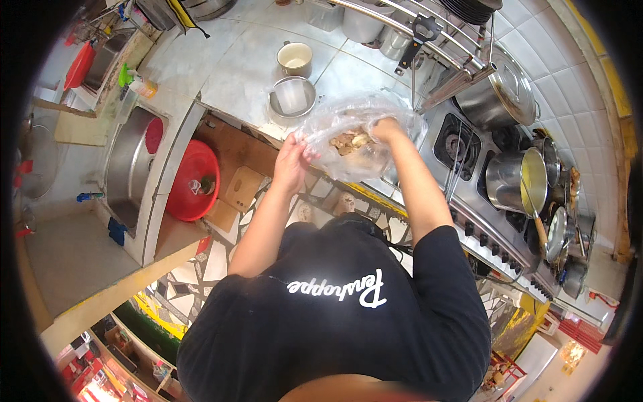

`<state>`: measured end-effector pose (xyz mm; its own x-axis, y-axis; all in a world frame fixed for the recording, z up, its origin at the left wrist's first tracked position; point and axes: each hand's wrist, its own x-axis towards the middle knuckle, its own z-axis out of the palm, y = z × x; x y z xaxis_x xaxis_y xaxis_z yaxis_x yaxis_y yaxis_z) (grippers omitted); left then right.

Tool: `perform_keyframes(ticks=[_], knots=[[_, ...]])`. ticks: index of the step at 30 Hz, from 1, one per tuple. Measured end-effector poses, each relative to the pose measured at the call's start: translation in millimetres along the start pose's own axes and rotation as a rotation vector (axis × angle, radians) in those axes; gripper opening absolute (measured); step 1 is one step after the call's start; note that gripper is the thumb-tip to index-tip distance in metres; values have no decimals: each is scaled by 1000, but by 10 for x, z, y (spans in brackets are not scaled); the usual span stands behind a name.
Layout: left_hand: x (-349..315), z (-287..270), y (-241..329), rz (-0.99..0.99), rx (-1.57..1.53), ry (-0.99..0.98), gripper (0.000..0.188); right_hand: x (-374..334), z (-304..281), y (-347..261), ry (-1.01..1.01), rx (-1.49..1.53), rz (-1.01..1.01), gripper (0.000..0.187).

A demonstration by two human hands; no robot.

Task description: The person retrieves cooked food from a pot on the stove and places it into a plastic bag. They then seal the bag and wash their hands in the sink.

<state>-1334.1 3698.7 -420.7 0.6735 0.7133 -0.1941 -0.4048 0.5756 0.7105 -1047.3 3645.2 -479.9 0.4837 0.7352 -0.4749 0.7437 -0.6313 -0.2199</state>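
Closest in, two bare forearms rising from a black shirt, both meeting at a clear plastic bag point(362, 137) held up over the counter's edge, just in front of the chest. Left hand point(293, 161) pinched on the bag's near rim, fingers clenched around a fold of film — keeping the mouth pulled wide and the weight propped from the side. Right hand point(386, 127) plunged inside the bag from above, wrist wrapped by the plastic; fingers buried among the pale brownish pieces point(351, 141) at the bottom, so whether closed on a piece or loose — impossible to tell through the crinkled film. Bag kept in mid-air, not resting on anything, sagging where the contents gather.

Just beyond, on the steel counter point(248, 67), a small metal bowl point(292, 96) with a clear cup sitting inside it, close under the bag. A little farther, a cream-coloured mug point(295, 59), apart from the bowl.

Off to the person's left, a sink point(130, 167) sunk into the counter, and a red round lid point(192, 181) on the shelf below it.

To the right, a gas stove point(469, 151); a tall pot of yellow liquid point(519, 181) on a far burner, a ladle handle leaning out of it; a big lidded pot point(499, 94) behind, under the rack of rails.
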Motion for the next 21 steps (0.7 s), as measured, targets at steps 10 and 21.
perform_keyframes(ticks=[10, 21], knots=[[-3, 236, 65, 332, 1151, 193, 77, -282, -504, 45, -208, 25, -269, 69], [1057, 1070, 0, 337, 2184, -7, 72, 383, -418, 145, -74, 354, -100, 68]])
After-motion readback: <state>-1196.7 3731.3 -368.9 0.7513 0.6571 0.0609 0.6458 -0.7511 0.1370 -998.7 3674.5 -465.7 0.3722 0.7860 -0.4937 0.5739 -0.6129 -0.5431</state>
